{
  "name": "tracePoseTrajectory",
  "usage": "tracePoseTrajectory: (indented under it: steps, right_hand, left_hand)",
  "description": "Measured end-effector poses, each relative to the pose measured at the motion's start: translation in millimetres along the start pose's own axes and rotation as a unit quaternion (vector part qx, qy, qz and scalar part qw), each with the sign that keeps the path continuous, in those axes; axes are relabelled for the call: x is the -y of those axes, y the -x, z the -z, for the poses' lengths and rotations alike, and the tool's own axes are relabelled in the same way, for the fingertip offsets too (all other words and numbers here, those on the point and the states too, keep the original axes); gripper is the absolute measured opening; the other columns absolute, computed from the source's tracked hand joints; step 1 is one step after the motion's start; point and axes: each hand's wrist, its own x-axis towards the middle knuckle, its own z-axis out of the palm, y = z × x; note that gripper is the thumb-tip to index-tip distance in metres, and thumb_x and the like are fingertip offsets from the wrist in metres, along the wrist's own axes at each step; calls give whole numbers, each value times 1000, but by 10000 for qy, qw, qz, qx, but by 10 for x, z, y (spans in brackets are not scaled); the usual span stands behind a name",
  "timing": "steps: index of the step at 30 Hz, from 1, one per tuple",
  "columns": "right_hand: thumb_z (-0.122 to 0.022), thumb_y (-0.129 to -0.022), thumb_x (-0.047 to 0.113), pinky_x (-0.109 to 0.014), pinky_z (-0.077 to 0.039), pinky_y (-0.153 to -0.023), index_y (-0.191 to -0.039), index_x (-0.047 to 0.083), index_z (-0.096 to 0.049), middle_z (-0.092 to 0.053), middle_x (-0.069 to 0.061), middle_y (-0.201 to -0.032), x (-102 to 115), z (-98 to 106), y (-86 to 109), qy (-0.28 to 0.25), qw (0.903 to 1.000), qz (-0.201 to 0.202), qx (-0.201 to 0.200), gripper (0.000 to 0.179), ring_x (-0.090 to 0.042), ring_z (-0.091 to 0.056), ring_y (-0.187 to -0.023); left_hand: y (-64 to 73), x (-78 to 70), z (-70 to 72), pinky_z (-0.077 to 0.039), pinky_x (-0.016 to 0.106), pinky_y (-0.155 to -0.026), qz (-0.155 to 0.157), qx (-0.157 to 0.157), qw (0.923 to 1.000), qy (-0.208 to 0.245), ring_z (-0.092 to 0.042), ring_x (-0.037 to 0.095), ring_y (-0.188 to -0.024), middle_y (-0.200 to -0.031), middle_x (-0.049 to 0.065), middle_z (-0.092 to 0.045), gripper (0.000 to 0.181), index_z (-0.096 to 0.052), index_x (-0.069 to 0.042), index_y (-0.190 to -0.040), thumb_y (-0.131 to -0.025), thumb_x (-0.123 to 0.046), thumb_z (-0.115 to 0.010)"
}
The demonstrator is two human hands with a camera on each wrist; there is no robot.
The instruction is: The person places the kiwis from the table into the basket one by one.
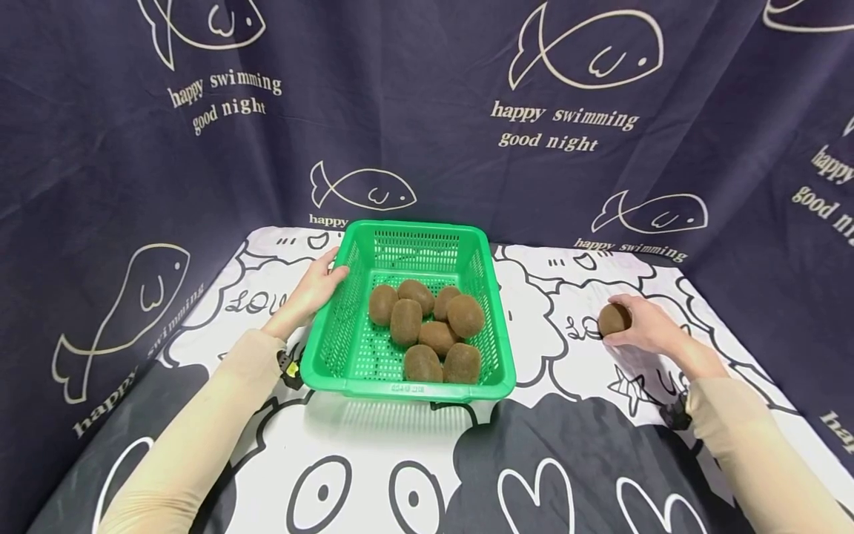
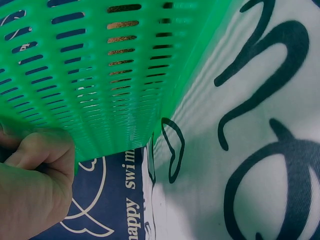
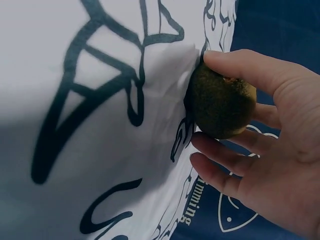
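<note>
A green plastic basket (image 1: 407, 387) with slotted walls stands mid-table, with several brown kiwifruit (image 1: 405, 322) lying in it. My left hand (image 1: 313, 288) grips the basket's left rim; in the left wrist view its curled fingers (image 2: 47, 150) meet the green wall (image 2: 100, 100). Well to the right of the basket, my right hand (image 1: 643, 324) holds a single kiwifruit (image 1: 612, 320) between thumb and fingers, low over the cloth. From the right wrist, that kiwifruit (image 3: 222, 102) shows fuzzy and rounded, with the thumb and fingers of the hand (image 3: 280, 130) around it.
A white and dark cloth (image 1: 380, 445) with cartoon drawings and lettering covers the table. Behind and at the sides hangs a navy curtain (image 1: 414, 111) printed with fish and words. Dark wrist devices (image 1: 677, 411) sit at both sleeves.
</note>
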Motion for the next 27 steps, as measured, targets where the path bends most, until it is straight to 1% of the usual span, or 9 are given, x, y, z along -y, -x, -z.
tracePoseTrajectory:
  steps: [2, 4, 6, 10, 17, 19, 23, 25, 27]
  right_hand:
    - [-87, -65, 28, -52, -48, -81, -127, -11, -51, -61, -31, -112, 5, -5, 3, -32, 10000, -72, -20, 81, -40, -60, -94]
    - [-86, -66, 28, -51, -48, -81, -128, -11, -50, -61, -31, -113, 9, -8, 3, -89, 9998, -150, -46, 82, -40, -60, -94]
    - [-87, -66, 27, -50, -48, -80, -128, -10, -50, -60, -30, -114, 15, -12, -2, -130, 9996, -209, -118, 81, -40, -60, -95]
    - [-86, -66, 26, -48, -48, -78, -127, -8, -51, -60, -30, -114, 49, -7, -17, -205, 9992, -170, -297, 79, -39, -60, -94]
    - [-86, -65, 24, -49, -48, -76, -124, -7, -53, -60, -29, -115, 174, 12, -32, -182, 9976, 88, -661, 74, -40, -59, -94]
    - [-86, -65, 24, -51, -48, -78, -124, -7, -53, -60, -30, -116, 215, 18, -39, -206, 9970, 148, -730, 74, -41, -58, -96]
    - [-86, -64, 22, -54, -47, -81, -124, -8, -54, -58, -31, -117, 286, 29, -53, -280, 9960, 239, -818, 74, -43, -56, -100]
    - [-86, -65, 22, -55, -47, -82, -124, -8, -53, -58, -31, -118, 316, 37, -60, -273, 9957, 254, -851, 74, -43, -55, -102]
    - [-86, -65, 22, -55, -46, -82, -125, -7, -53, -57, -31, -118, 347, 48, -69, -259, 9955, 257, -876, 74, -42, -54, -103]
  left_hand:
    - [65, -93, -8, -60, 42, -79, 30, 32, 10000, 18, -64, 36, -95, -132, 34, -50, 56, -19, -5, -154, -101, -12, -37]
    - [60, -85, -10, -60, 41, -77, 15, 17, 10000, 6, -63, 40, -97, -131, 34, -51, 56, -20, -5, -153, -101, -12, -37]
    - [35, -44, -11, -61, 38, -75, -28, -10, 10000, -24, -62, 41, -98, -130, 33, -52, 56, -21, -6, -153, -101, -13, -38]
    - [-59, 99, -4, -61, 35, -73, -127, -93, 9999, -67, -64, 36, -94, -129, 30, -54, 55, -23, -8, -153, -101, -16, -39]
    - [-43, 93, -13, -60, 45, -78, -188, -56, 9998, 46, -64, 40, -96, -129, 33, -53, 55, -24, -7, -153, -101, -14, -39]
    - [-43, 92, -13, -59, 50, -80, -189, -56, 9997, 125, -65, 37, -92, -128, 33, -53, 54, -24, -7, -153, -100, -14, -39]
    - [-49, 99, -9, -57, 54, -81, -172, -48, 9997, 184, -67, 23, -80, -126, 34, -53, 55, -24, -8, -153, -101, -14, -39]
    - [-52, 106, -7, -58, 52, -80, -175, -47, 9997, 170, -66, 21, -80, -126, 34, -53, 55, -23, -8, -153, -101, -14, -39]
    - [-54, 111, -4, -59, 49, -78, -172, -42, 9997, 145, -67, 25, -84, -127, 33, -53, 56, -22, -9, -153, -101, -14, -39]
